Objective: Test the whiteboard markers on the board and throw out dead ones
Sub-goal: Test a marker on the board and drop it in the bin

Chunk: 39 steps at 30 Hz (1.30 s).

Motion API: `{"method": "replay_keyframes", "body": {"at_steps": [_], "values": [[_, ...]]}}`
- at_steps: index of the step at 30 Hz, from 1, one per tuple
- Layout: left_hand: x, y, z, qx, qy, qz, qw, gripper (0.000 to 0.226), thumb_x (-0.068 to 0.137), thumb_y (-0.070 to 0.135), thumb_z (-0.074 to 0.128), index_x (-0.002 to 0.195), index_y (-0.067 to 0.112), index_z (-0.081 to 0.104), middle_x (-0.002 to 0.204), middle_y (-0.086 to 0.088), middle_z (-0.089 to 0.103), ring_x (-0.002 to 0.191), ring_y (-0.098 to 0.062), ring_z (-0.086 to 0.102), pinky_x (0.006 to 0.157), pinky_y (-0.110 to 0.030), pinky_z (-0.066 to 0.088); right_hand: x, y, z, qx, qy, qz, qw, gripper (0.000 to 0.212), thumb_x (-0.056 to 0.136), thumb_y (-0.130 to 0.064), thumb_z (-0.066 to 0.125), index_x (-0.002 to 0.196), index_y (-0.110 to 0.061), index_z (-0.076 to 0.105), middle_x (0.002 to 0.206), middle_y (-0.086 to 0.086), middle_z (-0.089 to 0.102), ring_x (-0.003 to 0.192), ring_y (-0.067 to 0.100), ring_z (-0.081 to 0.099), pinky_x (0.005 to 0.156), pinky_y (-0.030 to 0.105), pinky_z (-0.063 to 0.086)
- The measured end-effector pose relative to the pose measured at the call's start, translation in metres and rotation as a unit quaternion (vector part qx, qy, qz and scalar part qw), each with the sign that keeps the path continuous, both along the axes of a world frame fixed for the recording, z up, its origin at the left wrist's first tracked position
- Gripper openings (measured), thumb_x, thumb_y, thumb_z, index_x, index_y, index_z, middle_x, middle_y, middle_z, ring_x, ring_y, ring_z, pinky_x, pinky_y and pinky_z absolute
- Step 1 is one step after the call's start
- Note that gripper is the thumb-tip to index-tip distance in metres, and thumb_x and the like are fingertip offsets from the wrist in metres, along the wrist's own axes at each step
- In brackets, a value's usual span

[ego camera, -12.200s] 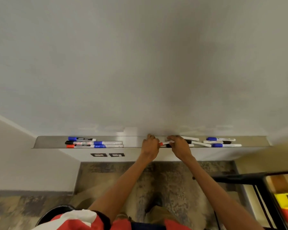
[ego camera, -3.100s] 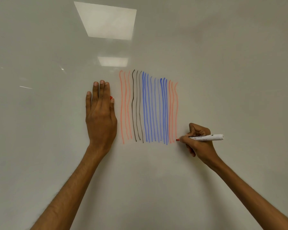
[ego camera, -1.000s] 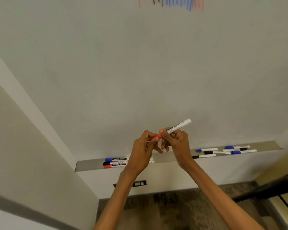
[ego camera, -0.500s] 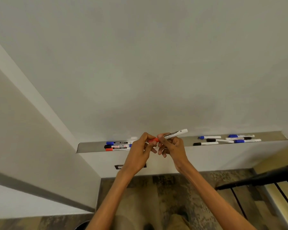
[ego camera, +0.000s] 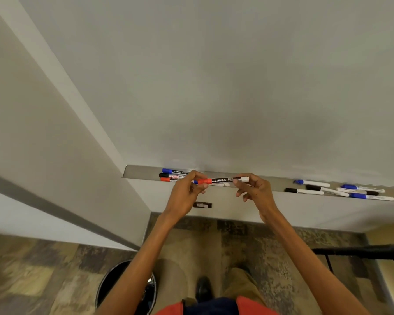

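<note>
Both hands are raised in front of the tray (ego camera: 141, 173) that runs along the bottom edge of the whiteboard (ego camera: 214, 87), and the 2 of them hold 1 marker (ego camera: 223, 180) between them. The marker lies level, parallel to the tray and near its left end. It has a red cap on its left end, a black printed label along the middle, and a white right end.

The left hand (ego camera: 185, 196) pinches the red cap between thumb and fingertips, with the other fingers curled below it. The right hand (ego camera: 257, 193) pinches the white end the same way, and its lower fingers are loosely bent and hold nothing. Whether the marker touches the tray or sits just above it cannot be told.

At the left end of the tray, 3 markers lie close together, side by side: a blue-capped one (ego camera: 175, 171) nearest the board, a black-capped one (ego camera: 171, 175) in the middle, and a red-capped one (ego camera: 168, 179) at the front edge. Another pale marker (ego camera: 221, 184) lies on the tray just behind the held one and is mostly hidden by it.

Toward the right end of the tray, well apart from the hands, is a looser group of white markers (ego camera: 323, 189) with blue and black caps, some of them crossing at slight angles.

A round black bin (ego camera: 125, 285) stands on the patterned floor (ego camera: 43, 269) below the left forearm. A small dark label (ego camera: 202, 204) is fixed to the wall under the tray. A black rail (ego camera: 362, 251) crosses the lower right corner.
</note>
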<state>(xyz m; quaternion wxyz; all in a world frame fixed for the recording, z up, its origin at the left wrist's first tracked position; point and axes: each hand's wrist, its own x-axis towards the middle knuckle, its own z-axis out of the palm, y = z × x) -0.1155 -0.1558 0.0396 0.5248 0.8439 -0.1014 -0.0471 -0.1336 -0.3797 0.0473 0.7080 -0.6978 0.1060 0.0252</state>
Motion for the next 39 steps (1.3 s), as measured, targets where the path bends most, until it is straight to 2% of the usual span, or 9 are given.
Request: {"method": "replay_keyframes", "body": {"at_steps": [3,6,8,11,18,24,31,35,39], "values": [[0.008,0.001,-0.007,0.042,0.001,-0.003,0.999,0.021,0.096,0.026,0.064,0.116,0.032,0.065,0.108,0.013,0.069,0.090,-0.003,0.067,0.081,-0.014,0.051,0.006,-0.011,-0.013,-0.101,-0.023,0.039,0.994,0.014,0.085,-0.018,0.076,0.098,-0.018,0.074,0.089,-0.002,0.075,0.070,0.016,0.069,0.058,0.025,0.054],[0.013,-0.003,-0.014,0.058,0.005,0.008,0.998,0.025,0.096,0.020,0.065,0.120,0.026,0.067,0.111,0.011,0.068,0.095,-0.004,0.065,0.082,-0.011,0.048,0.013,-0.018,-0.026,-0.204,-0.046,0.084,0.974,0.013,0.086,-0.023,0.076,0.099,-0.024,0.074,0.096,-0.011,0.073,0.082,0.002,0.065,0.068,0.015,0.050],[0.017,-0.007,-0.021,0.062,0.023,0.012,0.998,0.027,0.095,0.020,0.066,0.121,0.021,0.068,0.114,0.005,0.070,0.095,-0.007,0.066,0.083,-0.019,0.054,0.018,-0.019,-0.033,-0.240,-0.055,0.113,0.963,0.016,0.089,-0.026,0.072,0.105,-0.026,0.073,0.106,-0.014,0.071,0.093,-0.004,0.062,0.073,0.012,0.047],[0.020,-0.012,-0.030,0.078,0.048,0.009,0.996,0.029,0.094,0.024,0.067,0.123,0.019,0.067,0.115,0.002,0.072,0.089,-0.011,0.070,0.082,-0.035,0.060,0.025,-0.019,-0.043,-0.273,-0.068,0.147,0.948,0.020,0.093,-0.030,0.066,0.113,-0.030,0.070,0.118,-0.015,0.067,0.104,0.000,0.059,0.080,0.014,0.045],[0.026,-0.019,-0.039,0.128,0.053,0.038,0.990,0.028,0.095,0.024,0.066,0.123,0.021,0.067,0.117,-0.001,0.072,0.096,-0.013,0.069,0.091,-0.037,0.057,0.039,-0.020,-0.062,-0.302,-0.088,0.173,0.933,0.022,0.096,-0.030,0.063,0.117,-0.025,0.068,0.120,-0.007,0.067,0.108,0.007,0.058,0.091,0.026,0.047],[0.032,-0.030,-0.039,0.174,0.014,0.084,0.981,0.029,0.096,0.021,0.064,0.124,0.018,0.068,0.126,-0.004,0.066,0.109,-0.019,0.063,0.094,-0.038,0.055,0.057,-0.021,-0.077,-0.318,-0.125,0.167,0.925,0.020,0.094,-0.023,0.065,0.114,-0.022,0.069,0.110,-0.005,0.064,0.098,0.005,0.056,0.081,0.009,0.040],[0.057,-0.046,-0.054,0.182,0.004,0.144,0.973,0.033,0.097,0.014,0.062,0.130,0.012,0.060,0.127,-0.007,0.064,0.112,-0.021,0.063,0.096,-0.030,0.049,0.076,-0.010,-0.096,-0.318,-0.157,0.102,0.929,0.017,0.092,-0.017,0.067,0.108,-0.021,0.069,0.106,-0.004,0.067,0.099,0.013,0.059,0.087,0.035,0.050],[0.070,-0.049,-0.074,0.193,0.016,0.169,0.967,0.038,0.096,0.013,0.062,0.133,0.010,0.056,0.136,-0.010,0.059,0.121,-0.026,0.059,0.103,-0.037,0.048,0.089,0.000,-0.109,-0.319,-0.124,0.063,0.937,0.015,0.093,-0.017,0.066,0.107,-0.019,0.071,0.105,-0.001,0.069,0.097,0.016,0.061,0.085,0.034,0.051],[0.076,-0.039,-0.098,0.241,0.033,0.152,0.958,0.045,0.101,0.020,0.055,0.144,0.014,0.045,0.153,-0.007,0.042,0.142,-0.025,0.037,0.117,-0.049,0.032,0.102,0.008,-0.124,-0.351,-0.097,0.043,0.930,0.014,0.092,-0.015,0.066,0.104,-0.017,0.073,0.102,0.002,0.071,0.094,0.021,0.063,0.082,0.039,0.052]]}}
